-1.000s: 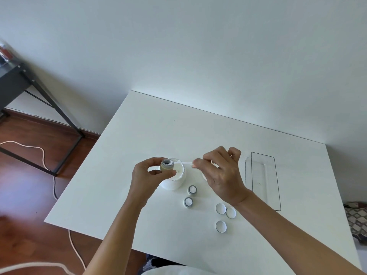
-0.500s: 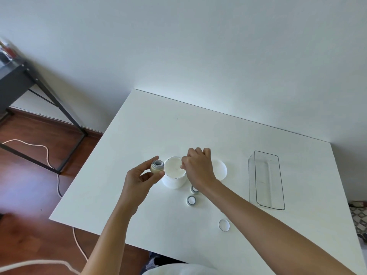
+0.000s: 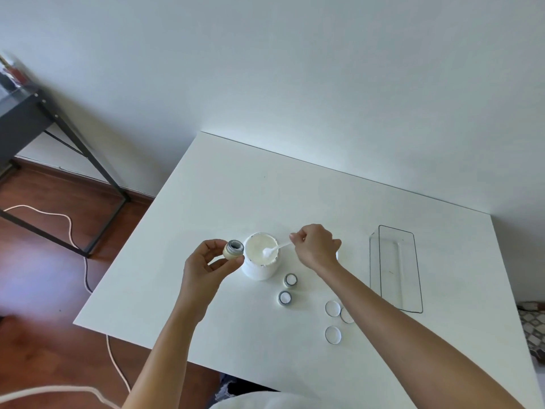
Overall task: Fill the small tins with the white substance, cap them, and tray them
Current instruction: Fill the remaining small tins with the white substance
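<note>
The left hand (image 3: 206,262) pinches a tilted open tin (image 3: 234,249) just left of the tub (image 3: 261,259). The right hand (image 3: 317,246), fingers curled, holds a spoon (image 3: 272,250) dipped in the tub's cream (image 3: 258,252).

Evenly and brightly lit by soft, diffuse light. Brightest along the far edge of the white table (image 3: 295,202); faint, soft-edged shadows cast beside the white tub (image 3: 261,262) and beneath the forearms. Mild glare on the clear tray (image 3: 396,270). Marked blur and wide-angle bending at the left edge, around the dark stand (image 3: 26,119).
</note>
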